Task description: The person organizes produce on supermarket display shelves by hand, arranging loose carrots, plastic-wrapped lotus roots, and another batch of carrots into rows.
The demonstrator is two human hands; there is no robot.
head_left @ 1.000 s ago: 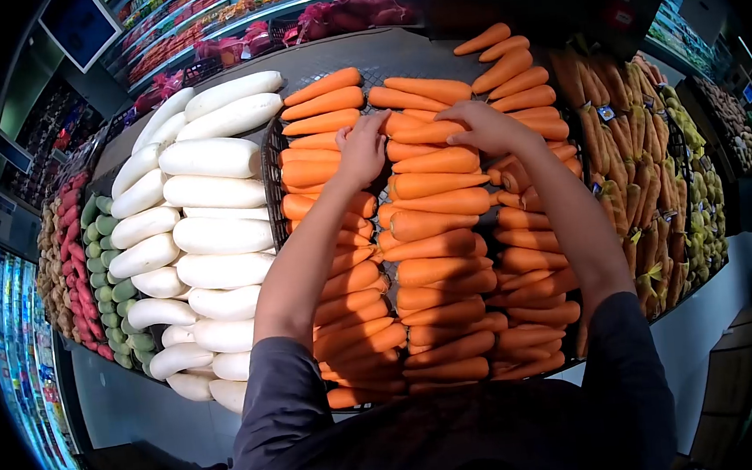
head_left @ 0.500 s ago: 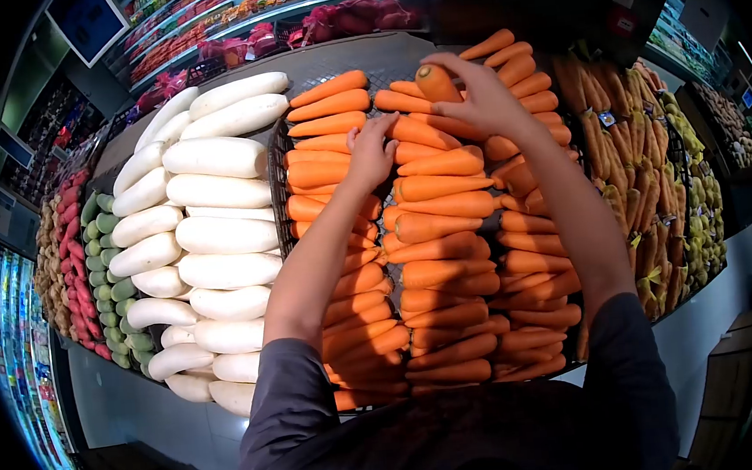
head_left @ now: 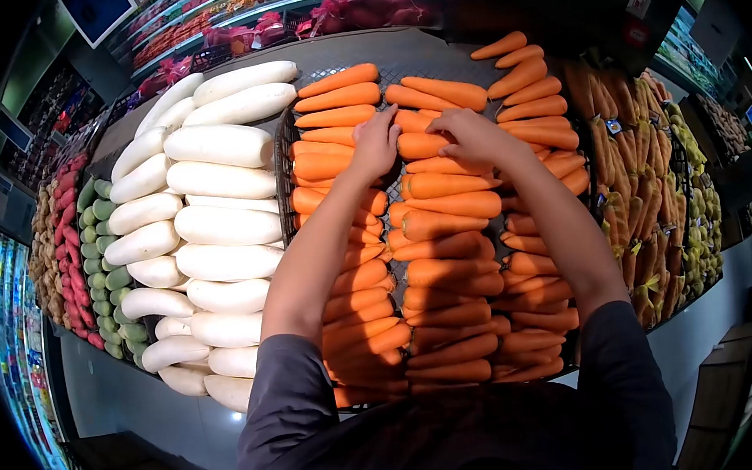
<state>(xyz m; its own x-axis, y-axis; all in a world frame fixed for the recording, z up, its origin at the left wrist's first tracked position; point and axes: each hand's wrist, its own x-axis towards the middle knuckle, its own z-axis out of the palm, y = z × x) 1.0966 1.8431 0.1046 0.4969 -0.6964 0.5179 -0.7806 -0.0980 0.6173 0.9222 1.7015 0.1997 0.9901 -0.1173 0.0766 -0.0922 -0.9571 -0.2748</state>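
Note:
Loose carrots [head_left: 447, 183] lie in stacked rows in the middle of the display. My left hand [head_left: 376, 147] is at the left ends of the middle row's upper carrots, index finger and thumb apart, its other fingers partly hidden. From the right, my right hand [head_left: 472, 137] curls its fingers and thumb around the thick end of one carrot [head_left: 420, 145], which lies crosswise in that row. Two carrots [head_left: 444, 91] rest side by side just above the hands. More carrots [head_left: 340, 96] fill the row on the left.
White radishes [head_left: 221, 178] are piled to the left, beside the black crate edge [head_left: 285, 176]. Bagged carrots [head_left: 628, 180] stand on the right. Green vegetables [head_left: 98, 244] and red ones [head_left: 67, 233] lie farther left. Lit shelves [head_left: 244, 16] run behind.
The carrot that my right hand held up at the top is out of that hand. A carrot now lies across the top of the middle row. My right hand has come down.

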